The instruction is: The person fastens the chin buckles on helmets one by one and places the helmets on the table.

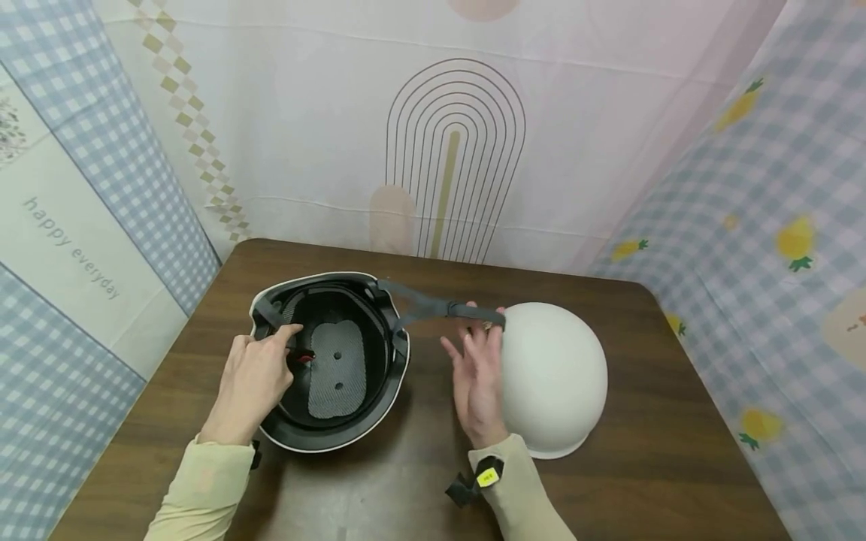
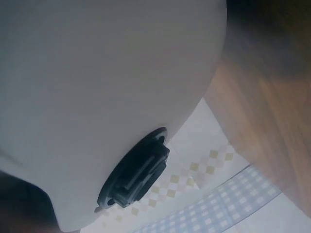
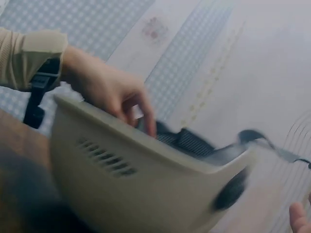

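Observation:
An upturned helmet (image 1: 398, 391) with a black lining and a grey mesh pad (image 1: 338, 376) lies at the left of the table. Over its left rim my left hand (image 1: 253, 379) reaches inside, fingers bent around a dark chin strap; a red-and-black buckle (image 1: 304, 356) shows beside them. From the helmet's right side a grey strap (image 1: 422, 306) stretches across to my right hand (image 1: 482, 383). That hand is palm up, fingers extended, with the strap lying across them near the tips. A smooth white dome-shaped shell (image 1: 555, 376) stands just right of it.
The brown wooden table (image 1: 379, 496) has rounded back corners. A pale patterned cloth (image 1: 304, 113) hangs behind it, with blue checked cloth (image 1: 731, 278) at both sides. The left wrist view shows the helmet's outside and a black round fitting (image 2: 136, 167).

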The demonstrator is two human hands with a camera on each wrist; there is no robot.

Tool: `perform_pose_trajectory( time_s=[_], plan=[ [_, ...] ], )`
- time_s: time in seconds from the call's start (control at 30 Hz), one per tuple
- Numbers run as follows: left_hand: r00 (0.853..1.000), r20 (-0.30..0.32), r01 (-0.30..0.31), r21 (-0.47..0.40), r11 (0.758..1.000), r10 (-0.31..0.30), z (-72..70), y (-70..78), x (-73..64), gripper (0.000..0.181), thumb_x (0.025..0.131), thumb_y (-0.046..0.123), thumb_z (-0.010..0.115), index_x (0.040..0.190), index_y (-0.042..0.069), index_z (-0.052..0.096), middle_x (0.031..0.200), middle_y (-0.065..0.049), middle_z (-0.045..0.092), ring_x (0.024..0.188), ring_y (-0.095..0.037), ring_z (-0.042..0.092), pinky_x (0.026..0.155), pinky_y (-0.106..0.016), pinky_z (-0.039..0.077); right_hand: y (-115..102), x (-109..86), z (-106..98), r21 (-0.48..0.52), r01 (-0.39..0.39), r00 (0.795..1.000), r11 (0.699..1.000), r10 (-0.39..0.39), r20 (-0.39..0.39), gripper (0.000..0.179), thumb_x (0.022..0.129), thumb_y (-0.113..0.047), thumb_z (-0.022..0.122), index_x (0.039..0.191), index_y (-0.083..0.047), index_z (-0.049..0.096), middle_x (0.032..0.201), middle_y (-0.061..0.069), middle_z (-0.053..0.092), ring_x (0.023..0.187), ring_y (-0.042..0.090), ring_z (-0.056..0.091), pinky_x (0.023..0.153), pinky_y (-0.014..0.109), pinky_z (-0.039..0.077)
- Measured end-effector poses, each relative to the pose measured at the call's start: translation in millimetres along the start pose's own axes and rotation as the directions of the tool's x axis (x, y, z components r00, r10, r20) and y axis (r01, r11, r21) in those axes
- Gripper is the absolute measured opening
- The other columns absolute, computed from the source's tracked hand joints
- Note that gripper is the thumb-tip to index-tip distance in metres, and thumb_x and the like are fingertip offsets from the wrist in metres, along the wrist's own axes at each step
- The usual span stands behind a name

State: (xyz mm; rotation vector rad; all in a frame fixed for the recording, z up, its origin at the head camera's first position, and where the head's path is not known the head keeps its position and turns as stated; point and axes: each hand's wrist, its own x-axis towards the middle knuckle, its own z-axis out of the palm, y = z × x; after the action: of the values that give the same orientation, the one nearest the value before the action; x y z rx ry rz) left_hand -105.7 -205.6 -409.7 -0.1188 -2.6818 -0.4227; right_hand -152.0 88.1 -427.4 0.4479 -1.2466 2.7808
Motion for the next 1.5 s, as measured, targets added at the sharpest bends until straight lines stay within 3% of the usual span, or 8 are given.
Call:
perform_pose_trajectory(
  time_s=[0.2,0.47,0.7,0.83,1.0,1.2,1.43,1.5],
  plan=[
    [0.999,0.021,0.037,-0.002,0.999,-0.037,0.9,0.6,0.6,0.048,0.068,-0.012,0.052,0.109,0.002,0.071,0.070,-0.013,0.064,0.059,-0.029,0.060,0.078,-0.048,0.032,-44,13.5,4,-0.018,0.137,0.989,0.990,-0.138,-0.052,0.059,0.106,-0.008,0.028,0.156,-0.019,0.000,0.155,0.015,0.027,0.136,0.029,0.032,0.102,0.044,0.034],
    [0.990,0.030,0.139,-0.103,0.985,-0.136,-2.5,3.6,-0.2,0.031,0.084,-0.003,0.044,0.106,-0.001,0.066,0.090,-0.020,0.067,0.085,-0.038,0.063,0.087,-0.053,0.030,-91,31.1,-22,0.074,0.266,0.936,0.961,-0.240,-0.258,0.031,0.107,-0.024,0.035,0.132,-0.006,0.038,0.125,0.023,0.054,0.113,0.034,0.054,0.105,0.041,0.032],
    [0.981,0.084,0.191,-0.294,0.937,-0.174,-14.6,8.9,3.9,0.030,0.088,0.002,0.047,0.112,0.002,0.066,0.084,-0.012,0.067,0.078,-0.030,0.060,0.089,-0.051,0.028,-109,31.0,-29,0.072,0.248,0.943,0.966,-0.223,-0.249,0.037,0.106,-0.021,0.039,0.136,-0.001,0.043,0.110,0.020,0.059,0.098,0.031,0.061,0.105,0.045,0.036],
    [0.974,0.118,0.223,-0.372,0.901,-0.193,-20.7,11.9,4.2,0.031,0.095,0.002,0.041,0.112,0.007,0.067,0.079,-0.006,0.066,0.069,-0.018,0.060,0.079,-0.040,0.042,-108,28.5,-27,0.039,0.198,0.960,0.979,-0.186,-0.208,0.038,0.106,-0.018,0.036,0.139,0.000,0.039,0.110,0.017,0.055,0.096,0.029,0.058,0.100,0.043,0.041],
    [0.962,0.130,0.272,-0.485,0.831,-0.239,-24.0,11.6,3.4,0.033,0.103,0.008,0.037,0.113,0.012,0.068,0.080,-0.008,0.067,0.066,-0.014,0.065,0.061,-0.029,0.047,-104,25.8,-20,-0.026,0.087,0.994,0.996,-0.088,-0.068,0.037,0.107,-0.027,0.029,0.131,-0.001,0.041,0.095,0.010,0.050,0.082,0.022,0.053,0.084,0.036,0.048],
    [0.967,0.092,0.242,-0.639,0.730,-0.239,-26.4,7.8,2.1,0.033,0.105,0.011,0.038,0.119,0.012,0.068,0.085,-0.014,0.069,0.062,-0.015,0.061,0.039,-0.026,0.034,-97,23.4,-8,-0.197,0.029,0.996,0.980,-0.012,0.084,0.034,0.107,-0.023,0.028,0.119,0.001,0.050,0.101,0.011,0.058,0.089,0.023,0.057,0.082,0.035,0.050],
    [0.975,0.078,0.179,-0.834,0.522,-0.209,-31.7,6.0,-0.2,0.031,0.096,-0.008,0.042,0.121,-0.007,0.060,0.087,-0.017,0.066,0.076,-0.017,0.069,0.079,-0.018,0.048,-90,18.8,1,-0.317,0.001,0.980,0.948,0.062,0.189,0.037,0.099,0.000,0.028,0.130,0.007,0.046,0.108,0.017,0.063,0.099,0.030,0.063,0.087,0.039,0.049],
    [0.974,0.079,0.177,-0.852,0.493,-0.213,-31.6,7.1,-1.3,0.028,0.095,-0.007,0.047,0.120,-0.009,0.059,0.087,-0.015,0.067,0.077,-0.018,0.069,0.077,-0.019,0.049,-88,17.2,3,-0.350,-0.019,0.977,0.936,0.092,0.193,0.039,0.100,-0.001,0.029,0.135,0.005,0.043,0.108,0.014,0.064,0.100,0.028,0.063,0.085,0.038,0.048]
  ],
)
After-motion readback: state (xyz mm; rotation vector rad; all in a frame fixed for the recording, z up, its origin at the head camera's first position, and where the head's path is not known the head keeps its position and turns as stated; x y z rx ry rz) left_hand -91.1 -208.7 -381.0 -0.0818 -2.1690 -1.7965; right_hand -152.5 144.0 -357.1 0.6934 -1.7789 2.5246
